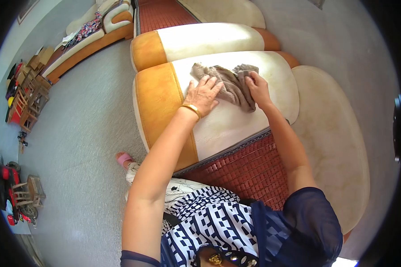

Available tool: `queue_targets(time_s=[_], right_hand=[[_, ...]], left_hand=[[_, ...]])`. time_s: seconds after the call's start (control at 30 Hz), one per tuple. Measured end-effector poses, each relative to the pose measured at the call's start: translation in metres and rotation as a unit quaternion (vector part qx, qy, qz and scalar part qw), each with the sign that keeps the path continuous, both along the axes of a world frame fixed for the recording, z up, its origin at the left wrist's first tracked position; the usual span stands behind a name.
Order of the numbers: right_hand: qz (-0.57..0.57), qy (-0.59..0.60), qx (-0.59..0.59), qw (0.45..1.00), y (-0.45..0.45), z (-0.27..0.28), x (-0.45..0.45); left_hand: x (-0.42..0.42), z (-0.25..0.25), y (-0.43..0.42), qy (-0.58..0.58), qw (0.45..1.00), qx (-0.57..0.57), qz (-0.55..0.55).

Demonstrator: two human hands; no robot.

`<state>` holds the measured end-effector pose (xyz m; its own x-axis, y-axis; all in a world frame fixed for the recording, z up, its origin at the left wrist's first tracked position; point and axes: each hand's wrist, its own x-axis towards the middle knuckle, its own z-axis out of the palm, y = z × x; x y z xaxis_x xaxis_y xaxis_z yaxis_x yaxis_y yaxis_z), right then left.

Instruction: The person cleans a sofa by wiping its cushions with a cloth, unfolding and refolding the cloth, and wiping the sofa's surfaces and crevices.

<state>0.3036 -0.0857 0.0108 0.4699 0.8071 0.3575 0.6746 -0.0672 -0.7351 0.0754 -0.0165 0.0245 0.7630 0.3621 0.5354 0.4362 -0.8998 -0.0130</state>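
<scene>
A grey-brown cloth [231, 85] lies crumpled on the white and tan sofa armrest [265, 118]. My left hand [202, 95] rests flat at the cloth's left edge, with its fingers stretched out and their tips on the fabric. A gold bracelet is around that wrist. On the other side, my right hand [259, 90] pinches the cloth's right part between thumb and fingers. Part of the cloth hangs in folds below the right fingers.
A red-brown woven seat mat [249, 167] lies just below the armrest, and a beige backrest [329, 142] stands to the right. Another padded armrest [209, 40] adjoins behind. Wooden chairs [31, 95] and a second sofa [91, 42] line the left wall.
</scene>
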Motion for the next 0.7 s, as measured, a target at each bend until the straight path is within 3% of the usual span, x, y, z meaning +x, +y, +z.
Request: queue_targets(time_s=[0.03, 0.07, 0.1, 0.13, 0.17, 0.23, 0.27, 0.33, 0.37, 0.53, 0.6, 0.67, 0.7], right_hand=[[-0.008, 0.092, 0.040, 0.995, -0.002, -0.007, 0.009], [-0.012, 0.094, 0.040, 0.995, -0.006, -0.011, 0.019], [-0.038, 0.281, 0.112, 0.953, -0.011, -0.011, 0.024], [-0.062, 0.454, 0.179, 0.870, -0.015, -0.010, 0.028], [-0.063, 0.456, 0.178, 0.870, -0.021, -0.011, 0.035], [-0.089, 0.580, 0.232, 0.776, -0.033, -0.010, 0.050], [-0.090, 0.581, 0.234, 0.774, -0.037, -0.010, 0.057], [-0.115, 0.710, 0.257, 0.645, -0.049, -0.011, 0.069], [-0.134, 0.724, 0.261, 0.625, -0.054, -0.015, 0.075], [-0.168, 0.768, 0.178, 0.591, -0.095, -0.019, 0.049], [-0.150, 0.755, 0.107, 0.629, -0.104, -0.022, 0.031], [-0.154, 0.739, 0.111, 0.646, -0.104, -0.027, 0.024], [-0.147, 0.703, 0.104, 0.688, -0.103, -0.036, 0.026]], left_hand=[[-0.002, 0.002, 0.004, 0.006, 1.000, -0.014, -0.007], [-0.005, 0.005, 0.008, 0.013, 0.999, -0.029, -0.014], [-0.005, 0.005, 0.013, 0.006, 1.000, 0.001, -0.004], [-0.007, 0.003, 0.015, 0.008, 1.000, 0.000, -0.005], [-0.011, 0.001, 0.016, 0.001, 1.000, 0.023, 0.005], [-0.014, -0.001, 0.016, -0.021, 0.998, 0.057, 0.016], [-0.016, -0.003, 0.016, -0.019, 0.998, 0.059, 0.014], [-0.024, -0.004, 0.014, -0.046, 0.998, 0.049, 0.002], [-0.030, -0.004, 0.013, -0.055, 0.997, 0.050, -0.009], [-0.082, 0.013, -0.018, -0.071, 0.997, 0.041, -0.011], [-0.095, 0.016, -0.028, -0.052, 0.998, 0.034, -0.015], [-0.103, 0.002, -0.029, -0.040, 0.998, 0.032, -0.030], [-0.106, -0.002, -0.028, -0.023, 0.998, 0.026, -0.048]])
